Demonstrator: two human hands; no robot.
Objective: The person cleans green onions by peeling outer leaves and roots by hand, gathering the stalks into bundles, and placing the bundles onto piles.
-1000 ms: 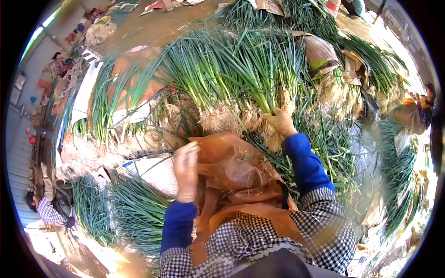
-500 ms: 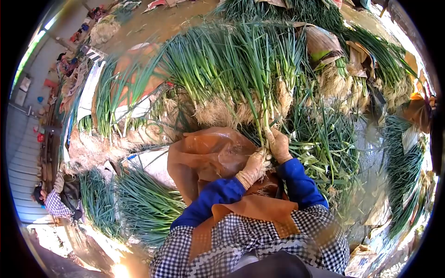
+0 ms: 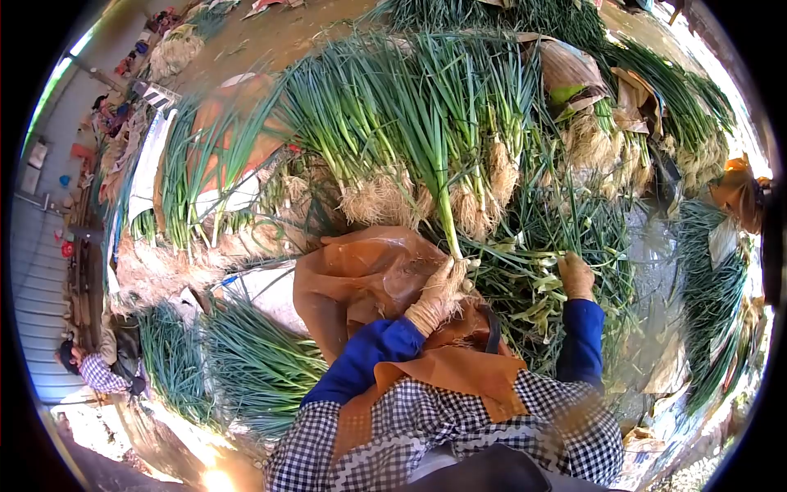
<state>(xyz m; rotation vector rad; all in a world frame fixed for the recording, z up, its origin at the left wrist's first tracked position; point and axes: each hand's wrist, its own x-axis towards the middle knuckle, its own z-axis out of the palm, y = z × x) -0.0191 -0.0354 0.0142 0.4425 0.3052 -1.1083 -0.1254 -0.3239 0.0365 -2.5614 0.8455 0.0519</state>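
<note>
My left hand (image 3: 443, 291) is closed around the root end of a small bunch of green onions (image 3: 444, 201). Their white bulbs and roots show at the fingers, and the green leaves point away from me. To the right, my right hand (image 3: 577, 276) has its fingers curled in at a pale green onion leaf (image 3: 537, 256), above a heap of stripped leaves (image 3: 537, 307). Brown plastic sheeting (image 3: 352, 271) lies under and beside my left hand. Just beyond it, more green onions with bushy roots (image 3: 373, 197) lie in a row.
More green onions (image 3: 258, 357) lie at my left and others (image 3: 709, 287) at the far right. Wet ground (image 3: 652, 254) runs along the right. A person in a checked top (image 3: 102, 371) is at the lower left. Root-covered bundles (image 3: 589, 143) lie at the back right.
My right hand has left the bunch and moved right, over the leaf heap. My left hand still grips the bunch, which now leans a little further left.
</note>
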